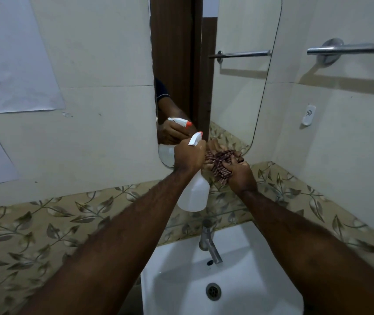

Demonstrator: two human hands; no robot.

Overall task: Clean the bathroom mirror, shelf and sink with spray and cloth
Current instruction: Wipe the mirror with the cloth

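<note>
My left hand [189, 155] grips a white spray bottle [195, 192] by its neck; the orange-tipped nozzle points up at the mirror [231, 92]. My right hand [241, 175] presses a crumpled red-striped cloth [221, 162] against the mirror's lower edge, just right of the bottle. Under both hands a thin glass shelf [227, 212] runs along the wall. Below it sits the white sink [181, 269] with a metal tap [209, 243] and a drain [213, 291].
A chrome towel rail [352, 49] juts from the right wall, with a small white wall hook [308, 114] below it. Paper sheets [11, 64] hang on the left wall. A leaf-patterned tile band [45, 230] runs behind the sink. The mirror reflects a brown door.
</note>
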